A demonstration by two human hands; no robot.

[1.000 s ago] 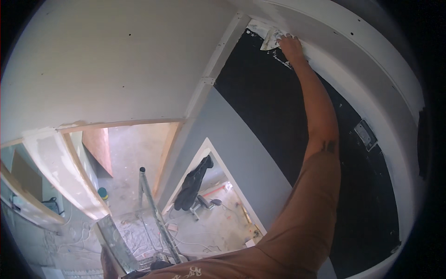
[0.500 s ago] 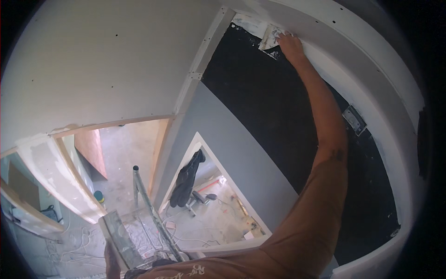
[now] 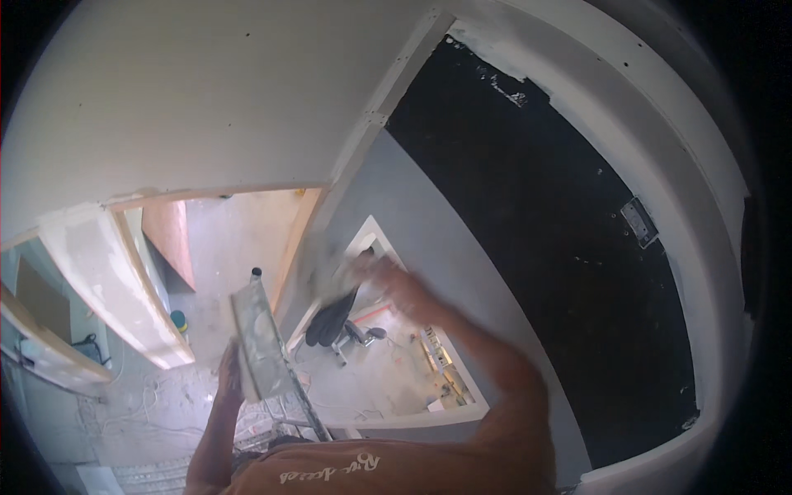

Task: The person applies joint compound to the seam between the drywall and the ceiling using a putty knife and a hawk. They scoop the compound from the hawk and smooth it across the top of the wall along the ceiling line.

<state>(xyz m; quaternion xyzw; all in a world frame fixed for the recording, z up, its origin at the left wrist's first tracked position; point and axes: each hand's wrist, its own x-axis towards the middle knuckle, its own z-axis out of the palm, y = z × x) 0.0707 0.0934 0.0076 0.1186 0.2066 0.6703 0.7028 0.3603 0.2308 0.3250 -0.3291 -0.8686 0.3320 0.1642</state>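
Note:
My left hand [image 3: 230, 375] is wrapped around the side of a long, pale plaster pan [image 3: 264, 342], held tilted at the lower left. In front of the white-framed opening, my right hand [image 3: 392, 285] grips a broad filling knife [image 3: 330, 268]. Motion smears the knife's blade, which is near the pan but apart from it. To the upper right is a black wall band [image 3: 528, 206] with a strip of white filler [image 3: 487, 54] along its upper edge. White smears [image 3: 507, 91] lie on the black below that strip.
A metal bracket [image 3: 639, 221] sits on the black band's edge. Dark clothing [image 3: 332, 322] hangs in the white-framed opening [image 3: 487, 406]. A metal pole [image 3: 307, 404] stands behind the pan. Cables [image 3: 148, 404] trail over the floor, left of which stands a wood-edged partition [image 3: 107, 280].
My right hand has come down from the wall's upper edge with the knife, toward the pan. My left hand has raised the pan. The view has shifted slightly.

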